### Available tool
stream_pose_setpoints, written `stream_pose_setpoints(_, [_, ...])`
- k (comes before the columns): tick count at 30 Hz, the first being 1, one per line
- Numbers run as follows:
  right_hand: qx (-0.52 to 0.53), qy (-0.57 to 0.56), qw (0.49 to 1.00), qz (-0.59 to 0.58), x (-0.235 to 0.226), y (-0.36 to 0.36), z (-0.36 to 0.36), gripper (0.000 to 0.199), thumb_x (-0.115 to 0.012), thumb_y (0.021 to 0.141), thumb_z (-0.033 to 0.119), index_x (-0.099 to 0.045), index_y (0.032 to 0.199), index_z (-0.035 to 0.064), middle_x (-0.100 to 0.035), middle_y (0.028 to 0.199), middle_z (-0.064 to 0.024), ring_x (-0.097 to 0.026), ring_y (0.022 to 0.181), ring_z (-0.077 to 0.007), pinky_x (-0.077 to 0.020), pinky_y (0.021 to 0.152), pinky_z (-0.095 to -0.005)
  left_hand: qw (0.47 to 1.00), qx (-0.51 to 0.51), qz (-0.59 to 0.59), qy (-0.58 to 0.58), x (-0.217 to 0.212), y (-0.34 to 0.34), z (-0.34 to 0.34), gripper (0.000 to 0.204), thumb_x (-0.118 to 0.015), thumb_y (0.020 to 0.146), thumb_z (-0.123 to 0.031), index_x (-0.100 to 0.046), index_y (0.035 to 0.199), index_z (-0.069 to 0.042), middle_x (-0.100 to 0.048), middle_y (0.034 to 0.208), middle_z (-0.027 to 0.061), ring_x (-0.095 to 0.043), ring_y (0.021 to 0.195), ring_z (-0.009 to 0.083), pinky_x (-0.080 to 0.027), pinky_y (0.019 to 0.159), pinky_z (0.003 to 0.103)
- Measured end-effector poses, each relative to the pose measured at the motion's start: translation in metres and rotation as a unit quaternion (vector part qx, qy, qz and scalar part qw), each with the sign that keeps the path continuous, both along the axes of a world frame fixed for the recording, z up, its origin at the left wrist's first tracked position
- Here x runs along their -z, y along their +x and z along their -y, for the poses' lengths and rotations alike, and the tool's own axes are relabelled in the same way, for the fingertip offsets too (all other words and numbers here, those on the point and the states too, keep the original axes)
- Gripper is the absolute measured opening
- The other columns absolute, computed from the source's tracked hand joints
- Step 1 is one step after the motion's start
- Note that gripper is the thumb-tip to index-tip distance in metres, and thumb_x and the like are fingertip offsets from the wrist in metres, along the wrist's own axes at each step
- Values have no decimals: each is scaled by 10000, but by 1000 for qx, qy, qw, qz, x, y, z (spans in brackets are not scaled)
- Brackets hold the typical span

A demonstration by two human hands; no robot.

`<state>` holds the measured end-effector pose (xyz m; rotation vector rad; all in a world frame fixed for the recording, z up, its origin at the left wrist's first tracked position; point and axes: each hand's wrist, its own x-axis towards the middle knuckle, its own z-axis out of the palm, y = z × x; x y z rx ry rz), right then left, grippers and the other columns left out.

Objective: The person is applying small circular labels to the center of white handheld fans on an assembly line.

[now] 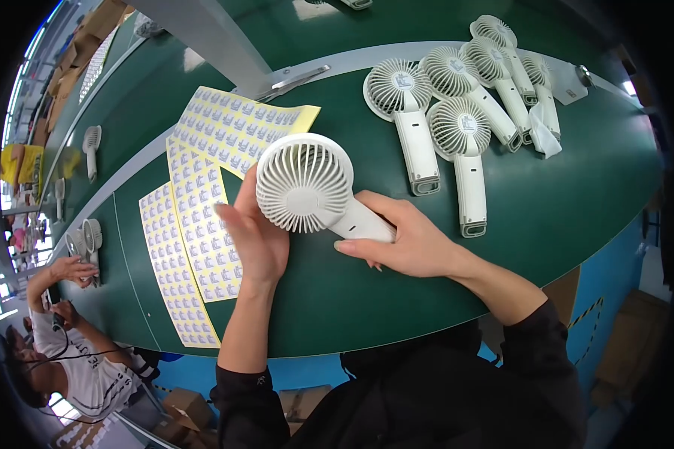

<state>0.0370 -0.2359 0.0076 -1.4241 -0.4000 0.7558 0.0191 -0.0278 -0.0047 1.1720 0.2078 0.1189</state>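
Note:
A white handheld fan (pixel 305 184) is tilted between my hands, its slatted grille and plain round centre facing up. My right hand (pixel 419 238) is closed round its handle. Behind the left edge of the fan head, my left hand (pixel 260 243) supports it; some of its fingers are hidden and its thumb stands away. Sheets of small printed labels (pixel 202 217) on yellow-edged backing lie overlapping beside and behind my left hand. On the right, a handheld fan (pixel 468 179) lies among several similar ones, some showing a label at the grille's centre.
A grey metal post (pixel 213 37) rises from the green table (pixel 337 314) beyond the label sheets. Crumpled white wrapping (pixel 544 131) touches the right-hand fans. At far left, a co-worker (pixel 82 359) reaches toward other fans (pixel 90 236). Cardboard boxes (pixel 187 408) stand below the table.

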Motion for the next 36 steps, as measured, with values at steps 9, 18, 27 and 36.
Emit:
stream_pose_setpoints(9, [75,-136,890,428,17,-10,-5,394,-810,787,168,-626,1089,-5,-629,933,-117,-636,692,-254,-519,568,-339,992,107,65,6,-2,6,-6,938,-210,944,-769,-399,1447,1,-438,1453,299,-598,1203,392,-433,1054,444])
stream_pose_setpoints(18, [141,-84,855,492,22,-9,-9,399,-851,709,111,-630,1022,3,-619,936,-121,-622,728,-270,-518,616,-353,992,95,85,21,-2,4,-10,767,-271,1012,-610,-432,1421,18,-481,1413,301,-629,1154,389,-469,1011,433])
stream_pose_setpoints(27, [139,-163,842,496,17,-11,-4,396,-852,697,107,-639,1018,14,-601,942,-110,-572,767,-274,-451,649,-359,995,-15,57,78,-12,12,-17,394,-484,1034,-235,-526,1323,28,-594,1301,252,-671,1098,327,-515,968,389])
stream_pose_setpoints(36, [157,-150,855,470,8,-6,0,291,-813,764,122,-659,985,12,-604,922,-87,-603,796,-257,-464,694,-351,984,24,61,167,-5,12,-4,355,-616,938,-101,-559,1276,-10,-671,1177,174,-585,844,115,-483,809,250])
